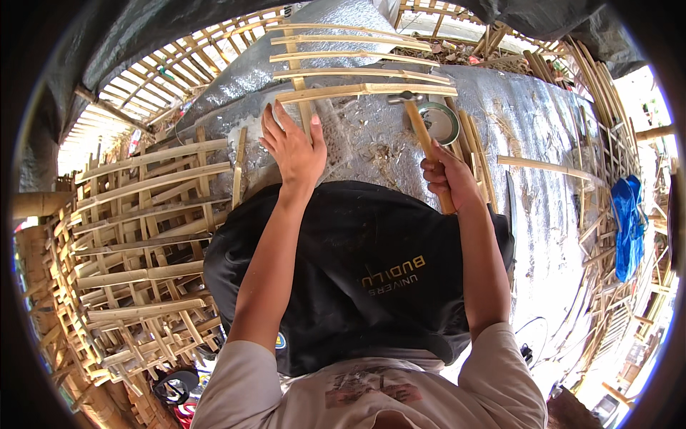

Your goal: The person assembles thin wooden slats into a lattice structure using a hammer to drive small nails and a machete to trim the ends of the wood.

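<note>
Bamboo slats (364, 89), five, sit ahead of the person over a silver sheet (539, 118), crossing one strip (305, 113) near their left ends. Looks part-built: all five laid across, but no second crosspiece shows at the right ends, so that side is probably left to do. Whether any joint is fixed, can't tell. Panels (153, 273) stacked at left look assembled. Slats' long axis: left to right; strip points away from the person. Left hand (296, 146): fingers apart, beside the nearest slat's left end; contact unclear. Right hand (450, 175): fingers clamped on the hammer (421, 129), handle slanting up-left, head far end, just below the nearest slat. Bowl (456, 127) just right of hammer; contents unclear.
</note>
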A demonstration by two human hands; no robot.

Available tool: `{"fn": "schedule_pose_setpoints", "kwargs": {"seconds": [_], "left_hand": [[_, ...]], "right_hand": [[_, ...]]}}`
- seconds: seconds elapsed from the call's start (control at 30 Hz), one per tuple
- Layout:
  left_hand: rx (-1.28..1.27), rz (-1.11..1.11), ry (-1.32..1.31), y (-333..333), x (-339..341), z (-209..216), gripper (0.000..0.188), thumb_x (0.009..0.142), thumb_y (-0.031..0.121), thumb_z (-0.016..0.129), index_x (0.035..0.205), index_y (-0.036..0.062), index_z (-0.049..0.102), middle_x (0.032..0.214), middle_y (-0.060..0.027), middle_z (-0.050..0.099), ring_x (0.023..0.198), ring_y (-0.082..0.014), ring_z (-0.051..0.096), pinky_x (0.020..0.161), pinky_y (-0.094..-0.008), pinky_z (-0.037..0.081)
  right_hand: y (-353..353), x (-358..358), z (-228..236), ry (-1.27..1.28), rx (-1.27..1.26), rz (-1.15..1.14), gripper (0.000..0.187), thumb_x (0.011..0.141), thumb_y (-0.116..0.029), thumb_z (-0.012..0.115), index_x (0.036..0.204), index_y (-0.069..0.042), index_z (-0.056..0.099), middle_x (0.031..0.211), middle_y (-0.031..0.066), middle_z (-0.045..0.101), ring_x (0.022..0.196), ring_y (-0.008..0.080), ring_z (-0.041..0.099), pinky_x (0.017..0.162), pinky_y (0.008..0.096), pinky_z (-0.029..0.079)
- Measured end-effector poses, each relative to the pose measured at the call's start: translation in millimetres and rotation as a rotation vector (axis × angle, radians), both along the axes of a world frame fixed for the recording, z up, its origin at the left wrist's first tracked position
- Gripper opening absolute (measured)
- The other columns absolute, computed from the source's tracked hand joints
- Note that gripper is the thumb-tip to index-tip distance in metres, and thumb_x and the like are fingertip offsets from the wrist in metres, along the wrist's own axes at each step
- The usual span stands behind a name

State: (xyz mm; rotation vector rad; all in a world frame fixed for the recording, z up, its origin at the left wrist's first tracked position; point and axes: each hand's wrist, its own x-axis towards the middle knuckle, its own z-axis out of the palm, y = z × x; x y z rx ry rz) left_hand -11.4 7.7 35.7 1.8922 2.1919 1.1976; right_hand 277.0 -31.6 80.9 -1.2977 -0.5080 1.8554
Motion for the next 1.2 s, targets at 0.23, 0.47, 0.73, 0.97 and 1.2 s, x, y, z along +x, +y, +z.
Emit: {"fn": "schedule_pose_setpoints", "kwargs": {"seconds": [0.23, 0.47, 0.73, 0.97, 1.2], "left_hand": [[-0.109, -0.653, 0.235, -51, 71, 31, 0.061, 0.092, 0.021, 0.064, 0.141, -0.0047, 0.038, 0.143, -0.0268, 0.038, 0.128, -0.0453, 0.042, 0.106, -0.0521, 0.037], [-0.446, -0.774, 0.03, -34, 151, -24, 0.042, 0.091, 0.026, 0.065, 0.12, -0.0045, 0.057, 0.113, -0.0236, 0.063, 0.107, -0.0421, 0.062, 0.092, -0.0466, 0.05], [-0.778, -0.612, -0.038, -30, 286, -70, 0.036, 0.085, 0.029, 0.067, 0.102, -0.0027, 0.064, 0.088, -0.0237, 0.069, 0.09, -0.0431, 0.068, 0.081, -0.0497, 0.055], [-0.706, -0.494, -0.104, -27, 322, -72, 0.035, 0.081, 0.024, 0.067, 0.105, -0.0015, 0.062, 0.099, -0.0245, 0.068, 0.096, -0.0416, 0.067, 0.084, -0.0492, 0.054], [-0.691, -0.349, -0.414, -2, 368, -181, 0.033, 0.081, 0.03, 0.07, 0.099, 0.0021, 0.07, 0.104, -0.0177, 0.071, 0.097, -0.034, 0.071, 0.079, -0.0454, 0.058]], "right_hand": [[18, 64, -22, 0.667, 0.099, -0.504, 0.014, 0.1, -0.018, 0.056, 0.103, -0.007, 0.047, 0.076, -0.0008, 0.041, 0.055, 0.0034, 0.037, 0.041, 0.017, 0.031], [10, 85, -5, 1.058, 0.146, -0.582, 0.025, 0.103, -0.021, 0.051, 0.086, -0.003, 0.043, 0.068, -0.0008, 0.039, 0.052, 0.0064, 0.038, 0.045, 0.0213, 0.037], [0, 110, 9, 1.131, 0.115, -0.766, 0.031, 0.103, -0.03, 0.048, 0.087, -0.005, 0.042, 0.069, 0.0002, 0.038, 0.054, 0.0082, 0.037, 0.043, 0.0203, 0.036], [-3, 116, 9, 0.6, 0.37, -0.949, 0.029, 0.103, -0.034, 0.048, 0.1, -0.008, 0.037, 0.081, 0.0044, 0.042, 0.058, 0.0107, 0.038, 0.044, 0.0228, 0.037], [-2, 100, 18, 0.443, 0.399, -0.881, 0.03, 0.103, -0.036, 0.047, 0.102, -0.009, 0.037, 0.083, 0.0055, 0.043, 0.058, 0.0111, 0.038, 0.044, 0.023, 0.037]]}}
